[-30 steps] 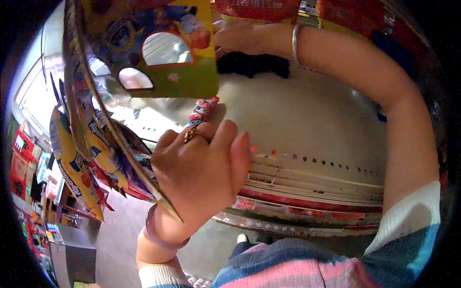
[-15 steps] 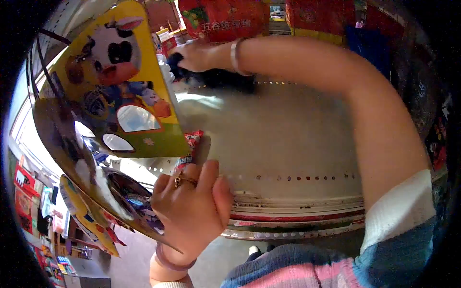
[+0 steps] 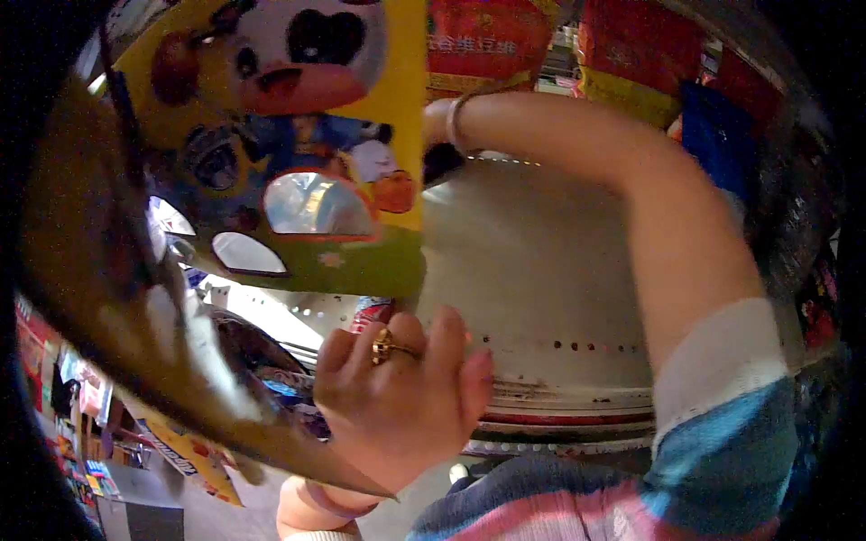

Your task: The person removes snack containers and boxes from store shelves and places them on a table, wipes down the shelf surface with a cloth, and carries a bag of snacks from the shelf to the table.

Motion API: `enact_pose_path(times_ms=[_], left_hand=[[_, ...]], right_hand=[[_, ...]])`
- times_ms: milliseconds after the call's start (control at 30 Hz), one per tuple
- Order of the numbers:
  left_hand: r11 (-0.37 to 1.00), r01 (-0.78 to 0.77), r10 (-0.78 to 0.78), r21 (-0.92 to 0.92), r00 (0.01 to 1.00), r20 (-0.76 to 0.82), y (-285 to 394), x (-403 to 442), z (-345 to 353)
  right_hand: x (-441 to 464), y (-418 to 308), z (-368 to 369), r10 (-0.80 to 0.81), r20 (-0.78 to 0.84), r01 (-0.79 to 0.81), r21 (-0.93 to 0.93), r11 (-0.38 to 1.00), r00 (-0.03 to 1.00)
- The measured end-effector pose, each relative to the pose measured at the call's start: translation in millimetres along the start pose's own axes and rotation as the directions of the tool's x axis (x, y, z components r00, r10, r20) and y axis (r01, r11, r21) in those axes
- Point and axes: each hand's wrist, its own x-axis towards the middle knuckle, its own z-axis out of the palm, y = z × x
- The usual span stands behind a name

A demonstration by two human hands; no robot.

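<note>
My left hand (image 3: pixel 401 388), with a gold-coloured ring, is closed near the front edge of the metal shelf (image 3: pixel 532 261). Its curled fingertips are hidden, so whatever they hold cannot be made out. Just past the knuckles shows part of a red-and-white packet (image 3: pixel 372 314). My right hand (image 3: pixel 438 124) reaches to the back of the shelf, its fingers covered by a yellow cartoon-cow display board (image 3: pixel 401 257). A black cloth (image 3: pixel 444 160) shows below that hand, which was closed on it in the earlier view.
Large red printed bags (image 3: pixel 487 41) stand behind the shelf, with a blue bag (image 3: pixel 717 135) at the right. The cow board and its curved side panel (image 3: pixel 81 270) fill the left. More shop goods (image 3: pixel 90 397) appear at lower left.
The view has shifted, and the cow board looms larger, now covering my right hand's fingers and most of the packet. The black cloth shows less. My left hand remains closed.
</note>
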Motion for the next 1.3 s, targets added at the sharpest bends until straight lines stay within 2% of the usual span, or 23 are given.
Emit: enact_pose_path(times_ms=[33, 133, 167, 233, 300, 367, 467, 567, 633, 667, 700, 767, 867, 900, 933, 1000, 1033, 1067, 1133, 1200, 1233, 1267, 1300], left_hand=[[1.000, 0.004, -0.004, 0.019, 1.000, -0.015, 1, 2, 2], [0.998, -0.053, 0.054, 0.017, 0.996, -0.077, 0, -3, 7], [0.999, -0.045, 0.046, 0.014, 0.996, -0.070, 1, -5, 8], [1.000, -0.030, 0.031, 0.009, 0.998, -0.058, 2, -5, 11], [1.000, 0.005, -0.005, -0.011, 0.999, -0.039, 6, -3, 9], [0.999, 0.028, -0.028, -0.016, 0.999, -0.020, 10, -1, 7], [0.999, 0.027, -0.028, -0.025, 0.998, -0.050, 13, 1, 9], [0.999, 0.041, -0.042, -0.025, 0.998, -0.047, 12, -3, 9], [0.999, 0.043, -0.044, -0.022, 0.998, -0.044, 10, -4, 9], [0.999, 0.040, -0.040, -0.017, 0.998, -0.045, 9, -3, 8], [0.999, 0.038, -0.039, -0.009, 0.998, -0.045, 8, -2, 8], [1.000, 0.015, -0.015, 0.002, 0.997, -0.074, 6, -4, 11], [1.000, 0.010, -0.010, 0.007, 0.994, -0.105, 4, -5, 12], [1.000, 0.015, -0.014, 0.006, 0.994, -0.111, 4, -6, 12], [1.000, 0.011, -0.010, 0.005, 0.994, -0.106, 4, -7, 13], [1.000, 0.000, 0.000, -0.001, 0.994, -0.114, 2, -8, 16], [1.000, -0.001, 0.001, -0.001, 0.992, -0.125, 1, -9, 17], [1.000, -0.002, 0.002, -0.001, 0.991, -0.135, 1, -9, 18], [1.000, 0.000, -0.003, -0.019, 0.993, -0.120, 3, -8, 16], [0.999, 0.032, -0.033, -0.034, 0.999, -0.022, 7, -8, 6], [0.998, 0.055, -0.053, -0.038, 0.998, 0.046, 8, -9, 2], [0.999, 0.042, -0.041, -0.032, 0.999, 0.031, 6, -10, 1], [0.999, 0.034, -0.034, -0.016, 0.999, 0.024, 5, -12, 0]], right_hand=[[-22, 2, 1, 0.027, 0.009, -0.027, 0.020, 0.999, 1.000], [-142, -63, -51, 0.327, 0.212, -0.347, 0.060, 0.936, 0.921], [-169, -66, -54, 0.304, 0.209, -0.307, -0.016, 0.952, 0.930], [-218, -94, -70, 0.517, 0.338, -0.510, -0.116, 0.852, 0.787], [-266, -93, -67, 0.615, 0.326, -0.566, -0.242, 0.789, 0.718], [-287, -120, -87, 0.730, 0.462, -0.597, -0.425, 0.680, 0.503], [-291, -139, -105, 0.702, 0.628, -0.495, -0.517, 0.699, 0.336], [-262, -125, -87, 0.656, 0.561, -0.459, -0.469, 0.754, 0.505], [-228, -125, -80, 0.666, 0.397, -0.647, -0.204, 0.734, 0.631], [-209, -114, -73, 0.547, 0.346, -0.566, -0.056, 0.823, 0.762], [-188, -104, -60, 0.548, 0.231, -0.568, 0.024, 0.823, 0.804], [-136, -106, -69, 0.388, 0.273, -0.423, 0.082, 0.902, 0.880], [-71, -89, -51, 0.112, 0.205, -0.105, -0.047, 0.993, 0.972], [-59, -72, -40, -0.040, 0.105, 0.047, -0.061, 0.997, 0.994], [-51, -52, -22, -0.190, 0.007, 0.190, -0.077, 0.979, 0.982], [-42, -22, 7, -0.472, -0.180, 0.451, -0.149, 0.880, 0.863], [-51, -45, -14, -0.196, 0.142, 0.182, 0.108, 0.977, 0.970], [-60, -69, -35, 0.117, 0.437, -0.200, 0.149, 0.968, 0.892], [-131, -65, -26, 0.279, 0.265, -0.340, 0.221, 0.914, 0.923], [-209, -83, -37, 0.444, 0.245, -0.481, 0.118, 0.869, 0.862], [-247, -82, -32, 0.571, 0.272, -0.587, -0.025, 0.809, 0.775], [-283, -80, -34, 0.485, 0.290, -0.473, -0.118, 0.873, 0.825], [-298, -109, -45, 0.647, 0.245, -0.664, -0.016, 0.747, 0.722]])
